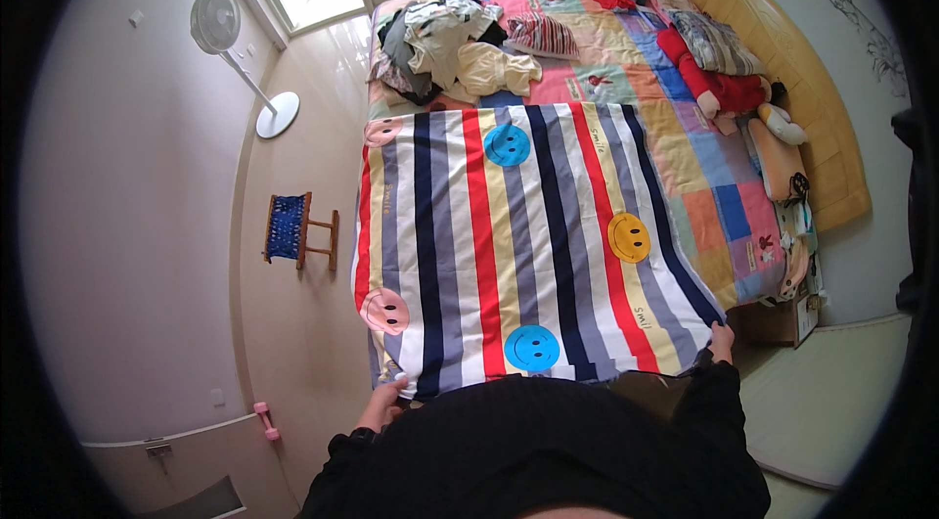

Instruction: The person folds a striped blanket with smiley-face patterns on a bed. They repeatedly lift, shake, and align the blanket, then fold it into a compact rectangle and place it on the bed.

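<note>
A striped cloth with smiley faces point(539, 240) lies spread over the near part of the bed, its stripes running away from me. My left hand point(383, 403) grips its near left corner. At the near right corner, my right hand point(722, 343) pinches the cloth's edge. Between the hands, the near edge hangs in front of my dark top, which hides part of it. Beneath the cloth is a patchwork bedspread point(689, 167), visible along the right side and at the far end.
Piled clothes point(433, 42) and a striped red-and-white garment point(543, 35) lie on the bed's far side. By the wooden headboard point(792, 79) are a plaid pillow point(715, 46) and a red plush toy point(715, 90). Left stand a fan point(279, 114), a folding stool point(286, 227) and a pink dumbbell point(267, 421).
</note>
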`<state>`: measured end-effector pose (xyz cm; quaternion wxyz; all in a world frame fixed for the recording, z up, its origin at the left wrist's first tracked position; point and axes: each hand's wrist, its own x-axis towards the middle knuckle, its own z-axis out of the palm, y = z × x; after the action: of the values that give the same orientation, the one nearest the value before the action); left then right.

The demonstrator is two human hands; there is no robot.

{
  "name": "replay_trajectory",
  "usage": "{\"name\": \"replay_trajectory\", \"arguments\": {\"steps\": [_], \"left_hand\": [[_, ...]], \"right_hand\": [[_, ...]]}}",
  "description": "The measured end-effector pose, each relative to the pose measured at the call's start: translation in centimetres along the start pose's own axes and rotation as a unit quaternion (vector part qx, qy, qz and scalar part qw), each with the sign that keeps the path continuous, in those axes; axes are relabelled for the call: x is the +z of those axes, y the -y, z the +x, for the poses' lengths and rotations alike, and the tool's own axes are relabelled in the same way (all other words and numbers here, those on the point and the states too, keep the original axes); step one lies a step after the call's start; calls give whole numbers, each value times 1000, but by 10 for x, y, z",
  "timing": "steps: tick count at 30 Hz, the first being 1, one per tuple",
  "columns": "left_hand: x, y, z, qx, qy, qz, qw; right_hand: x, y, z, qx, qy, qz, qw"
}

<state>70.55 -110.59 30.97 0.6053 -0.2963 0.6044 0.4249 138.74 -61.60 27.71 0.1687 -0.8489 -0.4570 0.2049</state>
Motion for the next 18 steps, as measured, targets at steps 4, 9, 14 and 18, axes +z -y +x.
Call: {"name": "replay_trajectory", "arguments": {"steps": [4,9,14,18], "left_hand": [[-6,23,15,-38,-12,68,997],[-6,42,6,-71,-26,-48,996],[-13,44,25,31,88,-179,979],[-23,38,39,50,130,-272,952]], "right_hand": [[5,6,-17,5,-22,-93,995],[-4,6,-35,27,-8,-81,996],[-8,2,-47,35,8,13,999],[-7,16,-60,27,-24,36,999]]}}
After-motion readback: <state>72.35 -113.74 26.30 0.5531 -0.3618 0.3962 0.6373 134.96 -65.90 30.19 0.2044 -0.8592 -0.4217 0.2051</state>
